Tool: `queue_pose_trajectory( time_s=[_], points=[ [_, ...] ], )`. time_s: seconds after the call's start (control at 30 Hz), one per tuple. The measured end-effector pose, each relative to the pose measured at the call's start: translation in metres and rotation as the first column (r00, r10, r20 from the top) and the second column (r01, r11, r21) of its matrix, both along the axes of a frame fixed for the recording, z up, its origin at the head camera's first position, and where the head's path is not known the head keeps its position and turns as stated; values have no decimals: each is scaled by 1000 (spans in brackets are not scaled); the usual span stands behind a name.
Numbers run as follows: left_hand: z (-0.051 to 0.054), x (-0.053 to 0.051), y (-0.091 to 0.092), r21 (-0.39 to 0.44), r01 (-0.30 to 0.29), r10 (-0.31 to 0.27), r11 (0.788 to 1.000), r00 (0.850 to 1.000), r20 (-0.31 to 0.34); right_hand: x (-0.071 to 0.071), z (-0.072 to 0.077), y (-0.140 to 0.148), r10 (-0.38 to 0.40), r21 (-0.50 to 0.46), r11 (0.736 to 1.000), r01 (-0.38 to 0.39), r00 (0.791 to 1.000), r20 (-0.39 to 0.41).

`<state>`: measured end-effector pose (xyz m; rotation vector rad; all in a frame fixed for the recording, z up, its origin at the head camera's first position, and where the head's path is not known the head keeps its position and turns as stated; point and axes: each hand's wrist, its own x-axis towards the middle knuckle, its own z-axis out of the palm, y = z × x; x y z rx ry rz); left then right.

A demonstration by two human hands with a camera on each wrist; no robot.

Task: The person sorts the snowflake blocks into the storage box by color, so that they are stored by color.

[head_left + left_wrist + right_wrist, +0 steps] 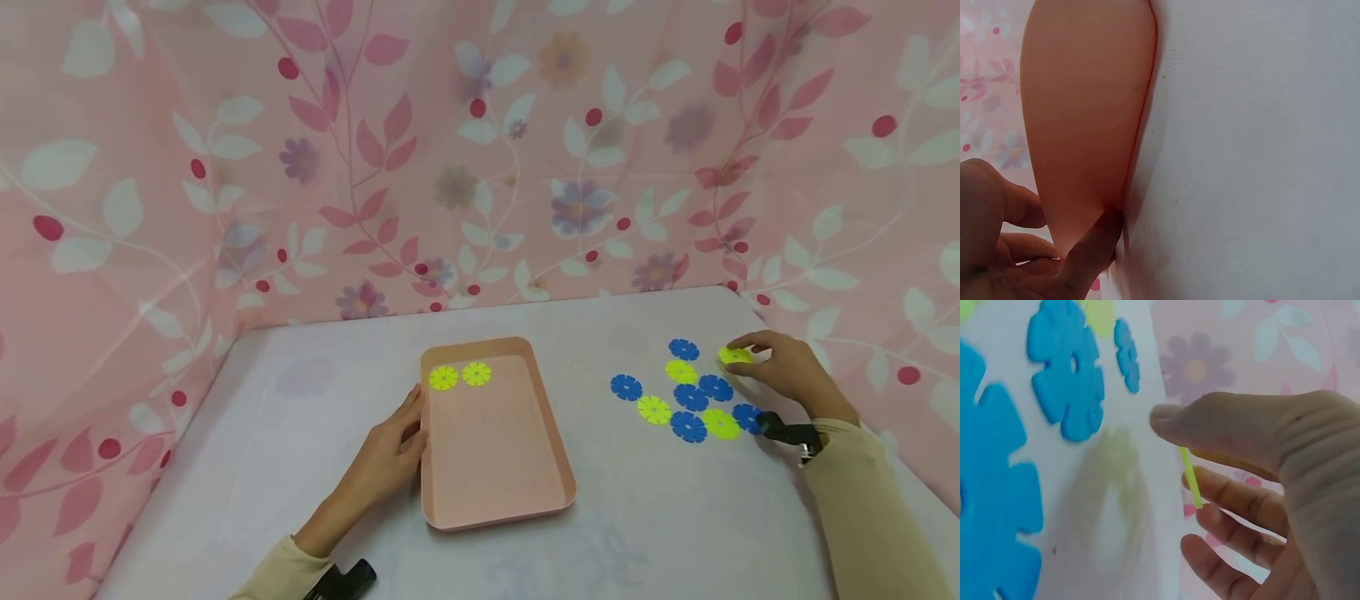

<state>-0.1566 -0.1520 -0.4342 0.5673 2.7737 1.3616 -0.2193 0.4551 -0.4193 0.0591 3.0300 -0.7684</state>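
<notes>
On the table's right side, my right hand (787,367) pinches a yellow notched disc (735,355) between thumb and fingers. In the right wrist view the disc (1191,478) shows edge-on as a thin strip. Beside this hand lies a loose group of blue discs (688,427) and yellow discs (655,410). My left hand (386,454) holds the left side of a shallow pink tray (558,446). Seen from the left wrist, one fingertip (1110,219) touches the tray's outer wall (1088,112) low down. Two yellow discs (443,377) lie side by side at the tray's far left.
A white cloth (300,433) covers the table. Pink floral fabric (510,167) hangs behind it and along both sides. Each wrist wears a black camera mount (787,431).
</notes>
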Motion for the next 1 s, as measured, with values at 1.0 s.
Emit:
queue_pose_trajectory(
  time_s=[1.0],
  points=[
    [0, 0, 0, -1, 3, -3, 1000, 1000, -10, -6, 32, -54, 118, 18, 993, -117, 969, -218]
  ],
)
